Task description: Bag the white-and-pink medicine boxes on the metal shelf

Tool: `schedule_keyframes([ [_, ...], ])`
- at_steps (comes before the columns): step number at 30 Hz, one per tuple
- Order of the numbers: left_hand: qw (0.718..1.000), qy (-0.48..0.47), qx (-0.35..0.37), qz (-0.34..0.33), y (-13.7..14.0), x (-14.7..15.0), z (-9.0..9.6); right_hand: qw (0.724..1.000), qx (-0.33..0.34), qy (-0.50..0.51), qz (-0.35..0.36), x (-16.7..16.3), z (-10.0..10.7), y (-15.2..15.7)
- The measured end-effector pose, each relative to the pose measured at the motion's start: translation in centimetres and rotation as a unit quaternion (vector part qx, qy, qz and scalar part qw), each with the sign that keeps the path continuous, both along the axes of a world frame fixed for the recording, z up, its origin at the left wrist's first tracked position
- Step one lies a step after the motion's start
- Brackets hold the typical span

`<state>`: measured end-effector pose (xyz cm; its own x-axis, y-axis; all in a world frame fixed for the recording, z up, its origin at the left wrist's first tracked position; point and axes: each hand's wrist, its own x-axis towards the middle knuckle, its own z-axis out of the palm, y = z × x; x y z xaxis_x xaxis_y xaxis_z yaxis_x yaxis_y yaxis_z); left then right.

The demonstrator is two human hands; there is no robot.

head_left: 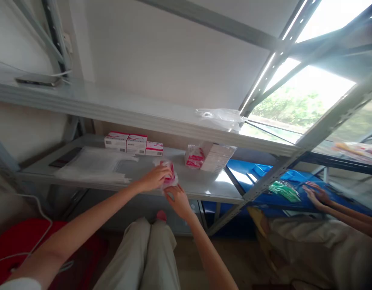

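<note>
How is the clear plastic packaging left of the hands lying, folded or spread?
Spread: the clear plastic packaging makes a broad, flat pile on the grey shelf.

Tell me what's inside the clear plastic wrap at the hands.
A pink item shows through the clear plastic wrap; its exact shape is too blurred to tell. The left hand and right hand hide whatever lies directly behind them.

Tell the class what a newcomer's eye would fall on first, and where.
The bright window, upper right, probably strikes first. Near the middle, the left hand grips a pink packet, the right hand at its near edge. At right, a green packet lies on a blue surface beside another person's hands.
</note>
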<state>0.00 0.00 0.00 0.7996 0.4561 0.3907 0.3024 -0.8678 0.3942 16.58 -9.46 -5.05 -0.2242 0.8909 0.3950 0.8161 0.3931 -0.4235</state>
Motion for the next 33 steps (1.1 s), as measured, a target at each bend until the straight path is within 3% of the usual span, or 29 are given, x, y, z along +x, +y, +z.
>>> schedule_keyframes([
  [5,0.988,0.142,0.009,0.066,-1.3,-1.7,-5.6,0.990,-0.048,-0.052,-0.123,-0.4,-1.7,-0.2],
  [8,0.980,0.178,0.023,0.091,-1.8,-2.5,-7.2,0.986,-0.082,-0.040,-0.142,0.2,-2.8,0.2],
  [14,0.973,0.194,0.005,0.123,-2.3,-1.9,-7.6,0.980,-0.109,-0.009,-0.168,0.7,-4.2,2.4],
  [18,0.976,0.126,-0.071,0.162,-1.5,-1.9,-8.0,0.974,-0.103,0.044,-0.195,1.4,-4.5,3.5],
  [21,0.967,0.047,-0.154,0.195,-0.7,-2.2,-8.7,0.981,-0.035,0.077,-0.177,2.0,-4.6,4.5],
  [25,0.935,-0.026,-0.241,0.259,0.3,-2.3,-9.7,0.973,0.055,0.143,-0.172,2.2,-4.7,7.9],
  [28,0.913,-0.020,-0.269,0.308,1.0,-1.9,-9.7,0.950,-0.009,0.263,-0.170,2.2,-4.9,11.0],
  [31,0.925,0.022,-0.257,0.278,2.1,-1.6,-9.1,0.931,-0.083,0.324,-0.145,2.1,-5.0,13.0],
  [33,0.933,0.062,-0.248,0.252,3.6,-1.7,-8.4,0.930,-0.091,0.326,-0.142,1.8,-5.2,13.4],
])
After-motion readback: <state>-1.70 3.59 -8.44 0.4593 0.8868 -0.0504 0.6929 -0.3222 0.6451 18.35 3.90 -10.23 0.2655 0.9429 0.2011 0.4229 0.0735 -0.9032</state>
